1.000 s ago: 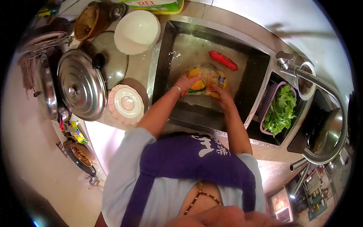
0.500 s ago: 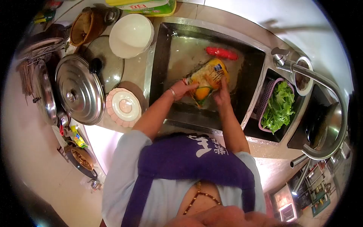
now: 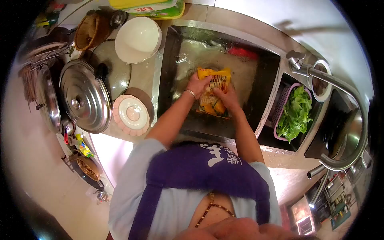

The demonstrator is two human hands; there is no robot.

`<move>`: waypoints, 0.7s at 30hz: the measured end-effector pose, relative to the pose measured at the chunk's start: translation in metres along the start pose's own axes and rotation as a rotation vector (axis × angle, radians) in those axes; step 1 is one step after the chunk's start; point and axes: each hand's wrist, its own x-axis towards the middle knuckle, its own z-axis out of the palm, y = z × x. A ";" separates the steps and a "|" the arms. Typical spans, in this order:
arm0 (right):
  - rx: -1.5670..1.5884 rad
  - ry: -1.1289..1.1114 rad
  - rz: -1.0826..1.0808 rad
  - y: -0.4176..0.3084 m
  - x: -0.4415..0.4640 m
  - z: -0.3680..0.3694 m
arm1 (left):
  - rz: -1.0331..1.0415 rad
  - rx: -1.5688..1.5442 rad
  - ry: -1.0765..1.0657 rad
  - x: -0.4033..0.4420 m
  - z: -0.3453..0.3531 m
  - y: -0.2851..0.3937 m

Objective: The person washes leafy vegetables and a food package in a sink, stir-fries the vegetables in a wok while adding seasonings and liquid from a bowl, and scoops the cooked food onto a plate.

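A yellow printed food bag [image 3: 213,105] is held upright over the large sink [image 3: 170,60]. My left hand [image 3: 198,85] grips its left side, thumb across the front. On the bag's right side, my right hand [image 3: 228,97] is closed, its fingers partly hidden and slightly blurred. Behind the bag, near the sink's back wall, a red packet [image 3: 243,53] lies in the water, blurred by ripples.
Left of the sink are a white bowl [image 3: 138,39], a pink-rimmed dish [image 3: 131,115] and a steel pot lid [image 3: 85,96]. To the right are a faucet [image 3: 298,64] and leafy greens [image 3: 295,114] in a purple basket [image 3: 279,110].
Both hands have turned the bag so its printed yellow end points away from me. The red packet now sits slightly farther right and looks blurred.
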 end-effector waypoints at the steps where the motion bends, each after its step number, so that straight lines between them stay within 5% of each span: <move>1: 0.097 -0.014 0.016 0.004 -0.003 0.005 | -0.007 0.066 0.034 0.000 0.001 -0.005; 6: 0.346 -0.002 0.031 0.013 -0.004 0.009 | -0.053 0.220 0.120 0.006 0.000 -0.014; 9: 0.349 0.038 0.095 0.010 -0.004 0.010 | -0.050 0.054 0.088 -0.017 0.014 0.007; 18: 0.502 -0.167 0.092 0.014 -0.007 0.000 | -0.397 -0.061 -0.373 -0.012 -0.022 -0.003; 21: 0.460 -0.171 0.146 0.014 -0.005 -0.004 | -0.291 0.146 -0.223 -0.014 -0.014 -0.002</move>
